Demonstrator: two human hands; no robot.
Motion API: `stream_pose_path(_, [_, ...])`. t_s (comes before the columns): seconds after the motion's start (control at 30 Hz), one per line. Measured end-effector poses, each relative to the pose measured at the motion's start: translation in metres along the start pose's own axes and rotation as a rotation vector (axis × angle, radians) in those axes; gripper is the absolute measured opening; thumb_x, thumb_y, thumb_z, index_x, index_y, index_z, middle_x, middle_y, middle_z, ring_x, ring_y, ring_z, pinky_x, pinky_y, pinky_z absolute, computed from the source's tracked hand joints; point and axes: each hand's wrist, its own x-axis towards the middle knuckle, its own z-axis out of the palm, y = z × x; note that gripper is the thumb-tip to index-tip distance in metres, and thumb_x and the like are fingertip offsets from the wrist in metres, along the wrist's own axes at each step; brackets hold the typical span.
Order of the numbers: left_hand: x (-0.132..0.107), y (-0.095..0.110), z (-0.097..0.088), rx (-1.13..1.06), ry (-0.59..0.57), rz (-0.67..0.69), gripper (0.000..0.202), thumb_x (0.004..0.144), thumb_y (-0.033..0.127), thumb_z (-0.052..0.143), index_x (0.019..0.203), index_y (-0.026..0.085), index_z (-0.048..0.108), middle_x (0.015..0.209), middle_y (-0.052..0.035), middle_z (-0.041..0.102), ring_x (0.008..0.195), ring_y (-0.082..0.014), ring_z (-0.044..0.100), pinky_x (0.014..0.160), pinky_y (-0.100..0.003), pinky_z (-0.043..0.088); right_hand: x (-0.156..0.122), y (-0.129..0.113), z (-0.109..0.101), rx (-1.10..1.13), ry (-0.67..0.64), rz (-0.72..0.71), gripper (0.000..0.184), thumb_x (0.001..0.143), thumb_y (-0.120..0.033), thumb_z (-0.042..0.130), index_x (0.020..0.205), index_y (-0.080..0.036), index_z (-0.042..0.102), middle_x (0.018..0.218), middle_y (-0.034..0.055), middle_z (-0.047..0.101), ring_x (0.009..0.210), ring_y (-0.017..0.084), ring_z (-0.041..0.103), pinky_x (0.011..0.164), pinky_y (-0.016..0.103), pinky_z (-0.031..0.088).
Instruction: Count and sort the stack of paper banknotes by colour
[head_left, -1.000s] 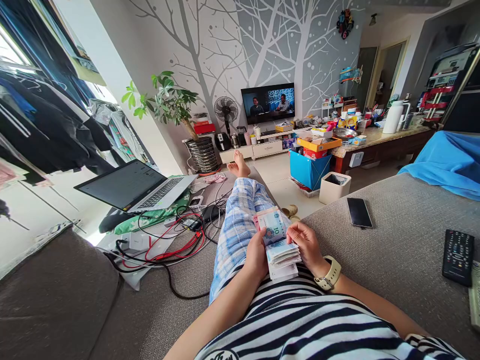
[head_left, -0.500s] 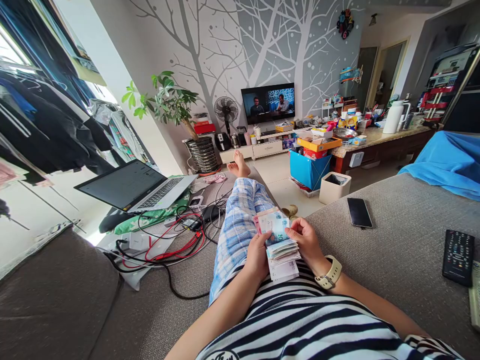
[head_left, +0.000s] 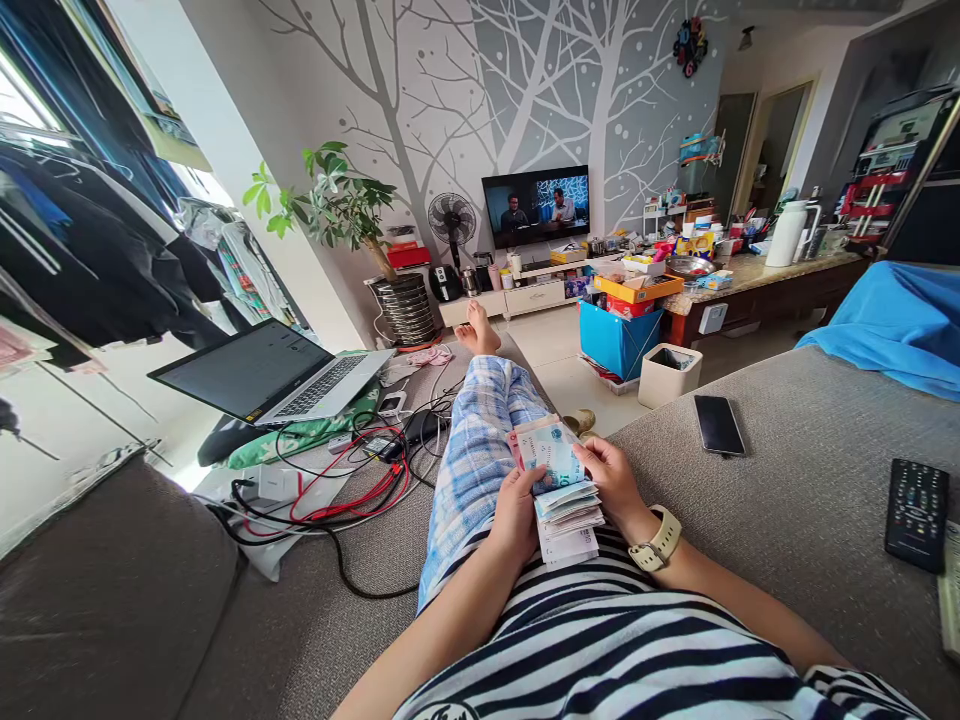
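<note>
A stack of banknotes lies folded over in my hands, above my lap. My left hand grips its left side, with the thumb across the notes. On the right, my right hand pinches the edge of a blue-green banknote that stands up at the front of the stack. Behind that note a pinkish-red edge shows at the left. The lower ends of the notes fan out toward my striped shirt. A pale watch sits on my right wrist.
Left of my legs, an open laptop rests on the sofa beside tangled cables. To the right lie a phone and a remote control. A waste bin and blue box stand beyond the sofa.
My right hand has shifted slightly, its fingers now flatter along the note's right edge. The front note has tilted a little, and the folded lower ends have spread slightly to the right.
</note>
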Motion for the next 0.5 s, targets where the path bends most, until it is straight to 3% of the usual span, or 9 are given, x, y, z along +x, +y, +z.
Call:
stream_pose_path(0.13, [0.002,-0.001,0.001,-0.049,0.021,-0.017,0.013,0.076,0.023,0.061,0.086,0.016,0.066,0.081,-0.0069,0.071,0.095,-0.0321,0.067,0.076,-0.041,0.053,-0.001,0.002,0.000,0.003,0.008,-0.012,0.037,0.082,-0.050,0.061,0.063,-0.020,0.049,0.057,-0.0038,0.043,0.053,0.012,0.038,0.051,0.026,0.032])
stream_pose_path(0.5, [0.005,-0.002,0.002,-0.082,0.067,-0.056,0.015,0.075,0.024,0.060,0.085,0.014,0.067,0.081,-0.0087,0.072,0.097,-0.0342,0.068,0.074,-0.043,0.055,-0.012,-0.001,0.001,0.007,0.012,-0.064,0.035,0.084,-0.050,0.058,0.065,-0.021,0.049,0.058,-0.0036,0.041,0.053,0.013,0.036,0.050,0.026,0.030])
